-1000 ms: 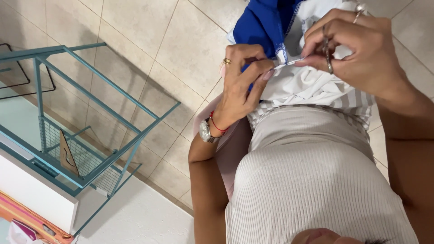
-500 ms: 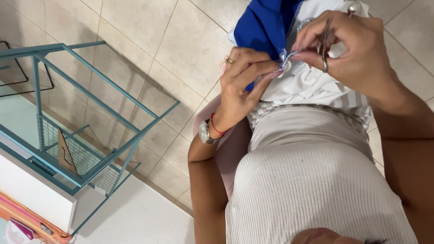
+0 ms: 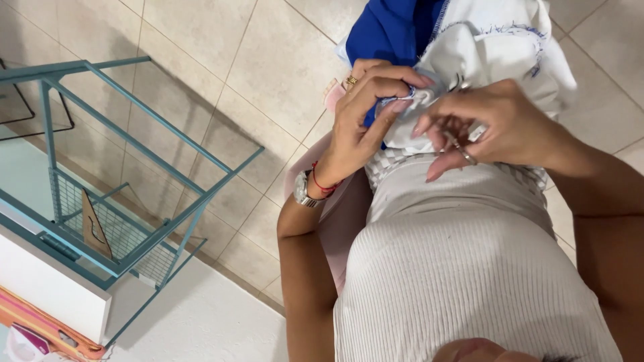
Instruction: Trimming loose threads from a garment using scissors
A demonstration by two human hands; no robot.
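Teal rack (image 3: 127, 201), left: open metal frame with a wire shelf low down, standing on beige tile floor (image 3: 201, 60) beside a white surface (image 3: 47, 288). An orange-edged item at the near left corner is too cropped to identify.

Left hand (image 3: 365, 127), centre: ring on one finger, wristwatch (image 3: 303, 190) and red thread bracelet on the wrist. Fingers curled and pressed together, thumb and fingertips pinching a bunched fold of the white cloth (image 3: 496, 47) at its blue-stitched edge.

White cloth, centre to far right: lies in the lap, just beyond the ribbed grey top (image 3: 456, 268), gathered between both hands. A line of blue stitching runs along its border. Judged light, soft and limp; it will sag and slide wherever it is not held, so the best hold is a pinch on the edge close to the stitching, with the fold kept taut between the two hands.

Blue cloth (image 3: 392, 30), far centre: folded behind the white piece and touching it. Judged equally soft.

Right hand (image 3: 496, 131), right: rings on the fingers. Fingers bent and loosely fanned, the tips pinching a small metal tool, apparently small scissors (image 3: 459, 144), right at the fold. The blades are mostly hidden.
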